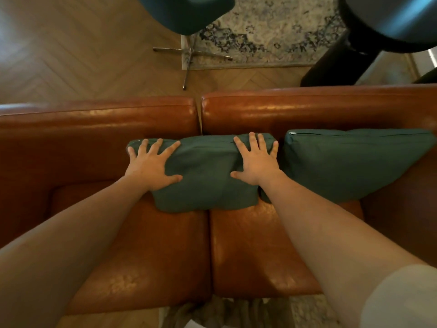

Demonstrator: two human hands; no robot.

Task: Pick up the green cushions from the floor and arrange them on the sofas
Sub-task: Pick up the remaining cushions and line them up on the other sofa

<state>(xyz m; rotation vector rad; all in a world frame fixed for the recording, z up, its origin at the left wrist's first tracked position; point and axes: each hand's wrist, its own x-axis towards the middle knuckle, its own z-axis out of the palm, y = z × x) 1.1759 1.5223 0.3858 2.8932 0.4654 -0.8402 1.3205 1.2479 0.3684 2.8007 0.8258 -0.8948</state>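
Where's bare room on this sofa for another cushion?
Free: brown leather seat pads, left of the middle green fabric cushion below the left backrest, and along both fronts. Crowded: the right end, where a second green cushion leans beside the right hand.

Left hand (pixel 152 163) and right hand (pixel 256 162) press flat, fingers spread, on a green cushion (pixel 205 174) leaning against a brown leather sofa (pixel 99 119). A second green cushion (pixel 350 162) leans just beside it.

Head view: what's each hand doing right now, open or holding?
Left hand: open, fingers spread, pressing the left end of the green cushion.
Right hand: open, fingers spread, pressing its right end.
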